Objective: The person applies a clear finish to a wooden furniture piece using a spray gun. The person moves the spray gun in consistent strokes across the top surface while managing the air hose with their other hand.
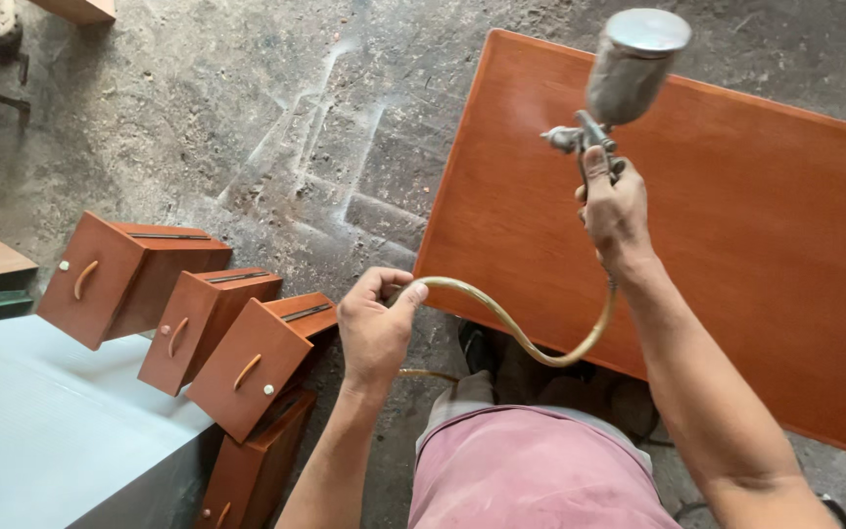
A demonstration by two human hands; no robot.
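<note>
Both hands are busy: my left hand [376, 328] pinches the yellowish hose [521, 333] near my waist, my right hand [615, 208] grips the spray gun [611, 93] above the reddish-brown wooden panel [736, 245]; drawers [178, 313] stand left.

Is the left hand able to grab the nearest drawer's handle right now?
Probably not straight away. The left hand is shut on the hose, so it is busy. Otherwise nothing lies between it and the nearest drawer, whose handle faces up, uncovered.
</note>
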